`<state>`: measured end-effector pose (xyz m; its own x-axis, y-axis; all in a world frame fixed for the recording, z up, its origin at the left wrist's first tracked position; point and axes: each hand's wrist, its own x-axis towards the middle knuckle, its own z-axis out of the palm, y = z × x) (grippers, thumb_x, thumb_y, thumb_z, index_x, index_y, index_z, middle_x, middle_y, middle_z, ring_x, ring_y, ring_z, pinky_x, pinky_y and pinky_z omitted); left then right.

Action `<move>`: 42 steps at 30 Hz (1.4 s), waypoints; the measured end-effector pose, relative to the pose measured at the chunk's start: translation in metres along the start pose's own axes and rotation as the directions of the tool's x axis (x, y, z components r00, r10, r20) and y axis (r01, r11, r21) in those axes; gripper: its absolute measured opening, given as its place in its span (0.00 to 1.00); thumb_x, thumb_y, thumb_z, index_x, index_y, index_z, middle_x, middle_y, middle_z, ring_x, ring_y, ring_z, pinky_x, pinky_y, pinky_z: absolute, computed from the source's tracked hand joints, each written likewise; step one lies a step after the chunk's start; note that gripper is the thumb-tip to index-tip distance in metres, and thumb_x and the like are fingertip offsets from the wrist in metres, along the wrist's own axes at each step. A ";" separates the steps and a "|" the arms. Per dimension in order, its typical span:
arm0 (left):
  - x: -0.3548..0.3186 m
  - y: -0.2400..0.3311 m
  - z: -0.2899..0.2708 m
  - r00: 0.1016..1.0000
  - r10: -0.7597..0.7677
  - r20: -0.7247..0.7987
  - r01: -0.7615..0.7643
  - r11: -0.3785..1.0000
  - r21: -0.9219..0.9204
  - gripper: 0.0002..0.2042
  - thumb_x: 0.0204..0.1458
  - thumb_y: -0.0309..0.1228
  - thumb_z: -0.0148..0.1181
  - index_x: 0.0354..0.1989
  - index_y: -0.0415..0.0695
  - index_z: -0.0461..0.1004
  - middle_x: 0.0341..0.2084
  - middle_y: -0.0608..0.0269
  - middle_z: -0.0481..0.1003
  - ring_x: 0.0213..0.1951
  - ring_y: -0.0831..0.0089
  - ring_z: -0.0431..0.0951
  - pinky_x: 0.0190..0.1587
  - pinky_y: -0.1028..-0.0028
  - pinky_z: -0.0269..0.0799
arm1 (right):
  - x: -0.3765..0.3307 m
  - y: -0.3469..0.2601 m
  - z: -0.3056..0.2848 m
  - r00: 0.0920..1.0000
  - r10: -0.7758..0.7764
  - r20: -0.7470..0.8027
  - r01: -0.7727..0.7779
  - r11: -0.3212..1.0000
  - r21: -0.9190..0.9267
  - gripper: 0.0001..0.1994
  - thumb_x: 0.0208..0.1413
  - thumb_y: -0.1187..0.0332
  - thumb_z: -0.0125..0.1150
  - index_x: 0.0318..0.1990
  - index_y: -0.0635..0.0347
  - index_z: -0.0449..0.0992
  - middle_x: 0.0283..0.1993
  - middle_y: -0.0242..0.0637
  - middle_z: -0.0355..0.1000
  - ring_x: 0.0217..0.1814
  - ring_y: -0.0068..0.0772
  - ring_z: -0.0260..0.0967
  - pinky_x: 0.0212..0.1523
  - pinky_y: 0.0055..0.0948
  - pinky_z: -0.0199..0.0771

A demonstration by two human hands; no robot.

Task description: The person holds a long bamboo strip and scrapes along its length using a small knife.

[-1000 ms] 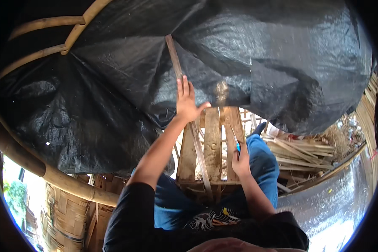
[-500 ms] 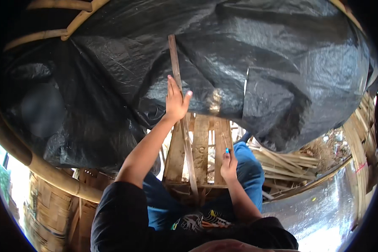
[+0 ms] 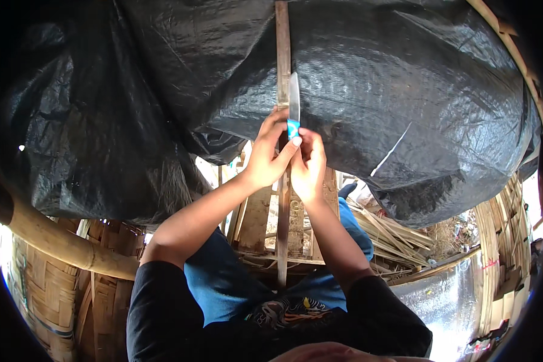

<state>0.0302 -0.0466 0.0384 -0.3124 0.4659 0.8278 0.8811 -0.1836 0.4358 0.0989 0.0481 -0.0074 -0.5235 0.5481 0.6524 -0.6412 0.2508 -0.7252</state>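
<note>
Both hands' grip [image 3: 286, 154] pinches knife [image 3: 294, 102] against strip [image 3: 282, 54].

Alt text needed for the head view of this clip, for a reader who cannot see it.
Both hands meet at a long bamboo strip: the right hand holds a blue-handled knife blade-up beside it, the left hand grips the strip. A black tarp hangs behind, split bamboo below.
</note>
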 end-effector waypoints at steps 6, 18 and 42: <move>0.006 -0.020 -0.020 0.943 -0.328 -0.059 0.278 0.872 -0.403 0.09 0.62 0.26 0.47 0.42 0.37 0.73 0.36 0.59 0.76 0.38 0.72 0.75 0.44 0.74 0.70 | 0.013 -0.011 0.026 0.951 -0.307 0.027 0.275 0.804 -0.527 0.16 0.51 0.75 0.64 0.48 0.58 0.72 0.46 0.40 0.73 0.51 0.43 0.66 0.57 0.36 0.62; 0.083 -0.118 -0.052 0.947 -0.275 -0.167 0.291 0.954 0.076 0.10 0.58 0.32 0.48 0.38 0.38 0.70 0.22 0.45 0.73 0.26 0.54 0.77 0.29 0.62 0.67 | 0.022 0.052 0.026 0.998 -0.002 0.057 0.044 0.671 -0.740 0.34 0.59 0.69 0.53 0.70 0.61 0.46 0.22 0.53 0.71 0.24 0.59 0.71 0.26 0.48 0.71; 0.167 -0.225 0.013 0.933 -0.102 -0.345 0.214 0.928 0.304 0.25 0.66 0.43 0.37 0.28 0.35 0.74 0.23 0.35 0.73 0.30 0.37 0.74 0.32 0.48 0.67 | 0.022 0.062 0.023 0.990 0.139 0.035 -0.084 0.762 -0.642 0.32 0.59 0.68 0.53 0.68 0.64 0.48 0.22 0.57 0.71 0.24 0.62 0.72 0.28 0.52 0.72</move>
<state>-0.2156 0.0836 0.0744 -0.5038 0.1550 0.8498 0.8591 0.1925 0.4742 0.0349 0.0578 -0.0327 -0.6273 0.5492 0.5522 -0.0840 0.6572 -0.7490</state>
